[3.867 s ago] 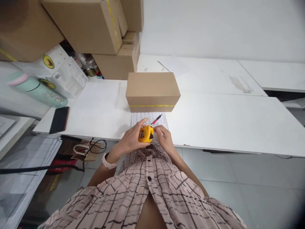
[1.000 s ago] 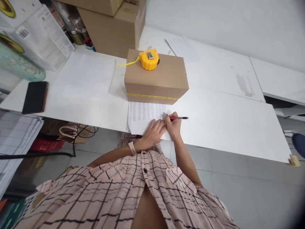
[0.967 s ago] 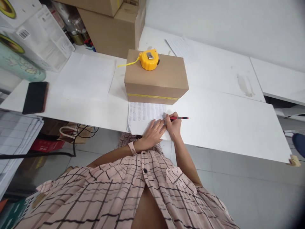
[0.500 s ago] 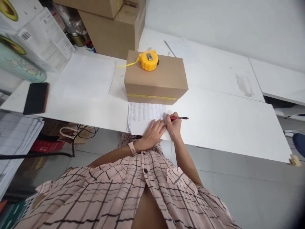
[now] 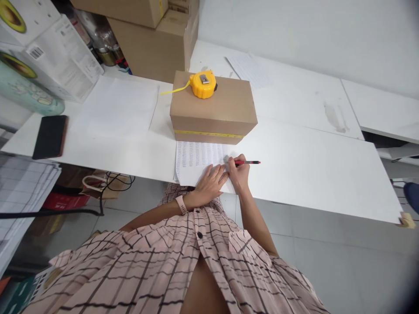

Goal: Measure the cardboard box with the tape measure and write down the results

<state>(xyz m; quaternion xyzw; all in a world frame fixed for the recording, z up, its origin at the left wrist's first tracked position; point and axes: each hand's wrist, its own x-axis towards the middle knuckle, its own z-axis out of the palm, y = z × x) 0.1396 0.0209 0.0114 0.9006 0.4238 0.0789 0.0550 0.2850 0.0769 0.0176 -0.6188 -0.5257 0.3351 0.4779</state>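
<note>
A red and black pen (image 5: 248, 162) is pinched in my right hand (image 5: 239, 174), its tip against the right side of a paper sheet (image 5: 193, 173) with columns of small writing. My left hand (image 5: 211, 184) lies flat on the lower part of that sheet, fingers stretched out, close beside the right hand. Just behind the paper stands a closed brown cardboard box (image 5: 212, 111) with yellow tape along its front. On the box rests a yellow tape measure (image 5: 203, 84), a short length of its blade sticking out to the left.
The white table (image 5: 294, 165) ends close to my body. At the left lie a dark phone (image 5: 50, 137) and blank white sheets (image 5: 114, 104). Larger cartons (image 5: 153, 48) stand at the back, and another written sheet (image 5: 248, 69) lies behind the box.
The pen's back end has shifted very slightly to the right in my right hand. My left hand stays flat on the paper, and the box and tape measure stay put.
</note>
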